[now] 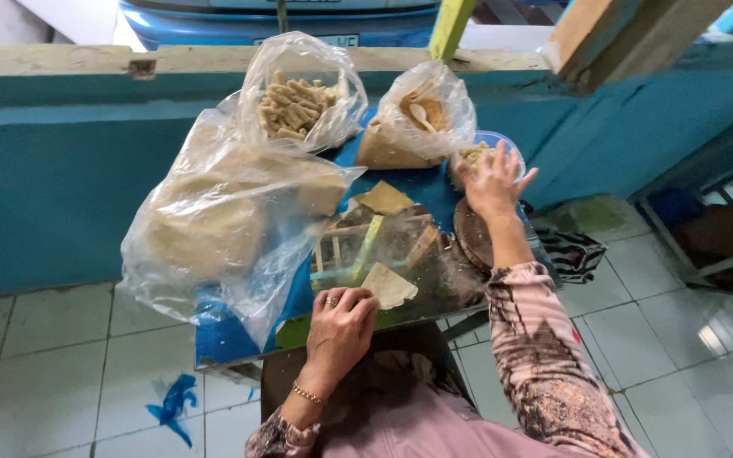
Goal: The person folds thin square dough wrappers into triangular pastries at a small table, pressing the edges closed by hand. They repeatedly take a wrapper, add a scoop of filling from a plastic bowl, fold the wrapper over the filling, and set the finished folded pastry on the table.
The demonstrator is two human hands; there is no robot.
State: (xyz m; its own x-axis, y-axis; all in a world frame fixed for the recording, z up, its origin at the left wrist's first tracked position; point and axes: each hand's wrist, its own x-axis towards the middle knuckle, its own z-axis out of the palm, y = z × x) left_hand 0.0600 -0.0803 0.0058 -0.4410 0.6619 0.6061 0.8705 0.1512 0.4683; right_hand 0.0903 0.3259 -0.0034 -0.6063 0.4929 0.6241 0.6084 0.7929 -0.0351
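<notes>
Patterned sleeves and a pink lap sat closest to the lens, person seated at a small worktop [434, 195] with a blue cover and a glass sheet [417, 254] on top.

Biggest item: large clear plastic bag [222, 220] of pale flat wrappers, slumped over the left half of the worktop, overhanging its edge. Behind it, a smaller clear bag [299, 102] of rolled, stick-shaped fried pieces, mouth open. Right of that, a third clear bag [422, 119] with brownish filling and a spoon inside. Far right corner: clear bowl [502, 148], mostly hidden behind the reaching hand. Round dark wooden board [471, 236] lay just below that hand, at the worktop's right edge.

Right hand [492, 182]: arm stretched out, fingers spread, hovering over or in the bowl. Couldn't tell if it gripped anything.

Left hand [343, 326]: ring and gold bracelet, fingers curled, resting at the near edge of the glass, fingertips touching a pale wrapper sheet [388, 286] lying flat there. Pressing it rather than pinching, as far as visible.

Second wrapper [383, 198] lay further back on the blue cover, between the big bag and the filling bag, apart from both hands.

Floor: pale tiles with a blue scrap [173, 403] lower left. Teal wall behind.
</notes>
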